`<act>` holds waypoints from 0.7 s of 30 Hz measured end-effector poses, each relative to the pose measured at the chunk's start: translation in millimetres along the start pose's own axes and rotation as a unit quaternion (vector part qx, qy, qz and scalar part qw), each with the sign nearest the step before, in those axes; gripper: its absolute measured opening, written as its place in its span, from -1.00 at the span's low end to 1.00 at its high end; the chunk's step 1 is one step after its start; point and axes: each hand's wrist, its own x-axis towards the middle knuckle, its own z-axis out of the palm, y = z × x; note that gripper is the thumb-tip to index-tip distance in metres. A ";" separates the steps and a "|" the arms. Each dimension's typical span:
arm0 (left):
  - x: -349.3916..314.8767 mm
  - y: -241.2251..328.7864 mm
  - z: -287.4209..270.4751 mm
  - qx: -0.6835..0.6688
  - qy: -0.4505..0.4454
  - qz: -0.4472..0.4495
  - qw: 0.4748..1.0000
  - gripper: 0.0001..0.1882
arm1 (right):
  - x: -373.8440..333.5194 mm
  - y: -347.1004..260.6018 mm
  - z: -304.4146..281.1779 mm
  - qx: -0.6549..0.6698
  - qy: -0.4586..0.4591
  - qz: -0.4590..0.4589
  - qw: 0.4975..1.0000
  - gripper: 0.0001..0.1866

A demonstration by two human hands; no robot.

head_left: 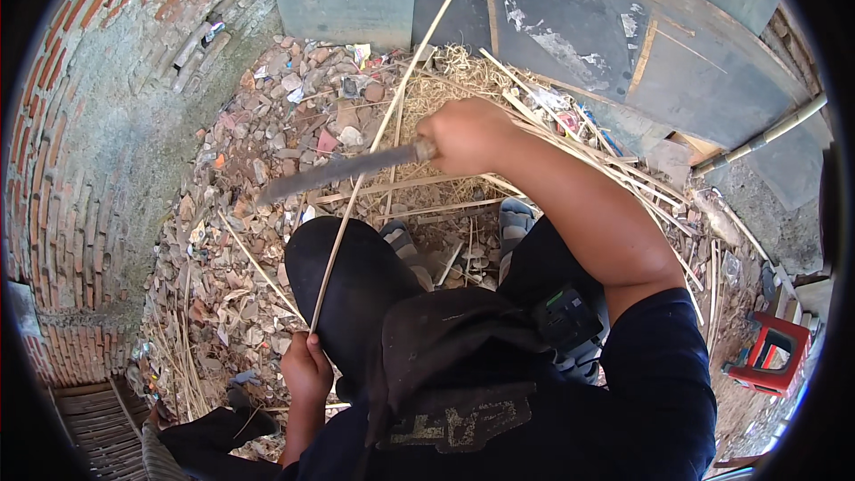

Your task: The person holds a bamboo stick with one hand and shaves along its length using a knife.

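Observation:
My right hand is closed around the short wooden handle of a machete, held out in front of my knees. Its long dark blade points left and crosses a thin pale bamboo strip; whether blade and strip touch, I cannot tell. The lower end of this strip is pinched in my left hand, low beside my left knee. From there the strip slants up over the dark trouser leg and away to the far edge of view.
Rubble and stones cover the ground. Pale shavings lie heaped ahead, with several loose bamboo strips to the right. A brick wall stands left, grey panels ahead, a red stool at right. Another person's leg shows lower left.

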 end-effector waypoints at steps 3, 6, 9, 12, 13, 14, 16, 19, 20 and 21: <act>2.0 -7.1 8.1 0.035 0.016 0.015 0.999 -0.66 | -2.1 1.6 -4.5 -0.049 -0.037 -0.030 0.998 -0.79; 6.0 -5.7 12.0 0.027 0.040 0.029 0.998 -0.71 | 10.3 42.1 -2.9 0.060 0.008 0.054 0.997 -0.80; 3.4 -4.8 4.8 0.039 0.013 0.011 0.999 -0.69 | 4.6 38.4 -1.1 0.050 0.003 0.095 0.994 -0.79; -2.5 -6.8 3.6 0.034 -0.006 0.000 0.999 -0.69 | -4.2 11.9 -10.5 -0.029 -0.008 0.065 0.997 -0.77; -3.0 -7.2 4.0 0.037 0.003 0.003 0.999 -0.69 | -7.5 4.5 -7.7 -0.028 -0.010 0.067 0.997 -0.77; -2.6 -6.6 4.9 0.041 0.013 0.005 0.999 -0.69 | -9.7 -1.5 -5.2 -0.061 0.011 0.029 0.998 -0.79; 1.1 -4.6 4.9 0.045 0.014 0.010 0.999 -0.69 | -3.7 5.0 0.6 -0.094 0.029 -0.011 0.995 -0.80; 0.7 -2.4 4.6 0.055 0.023 0.024 0.998 -0.70 | 10.2 48.2 -4.8 0.106 0.019 0.132 0.985 -0.77; 2.8 -2.6 5.1 0.062 0.033 0.028 0.997 -0.71 | 9.7 56.4 -5.7 0.106 0.021 0.130 0.986 -0.77; 3.8 -3.2 4.3 0.050 0.035 0.035 0.997 -0.72 | 9.4 64.7 -4.3 0.075 0.041 0.136 0.987 -0.78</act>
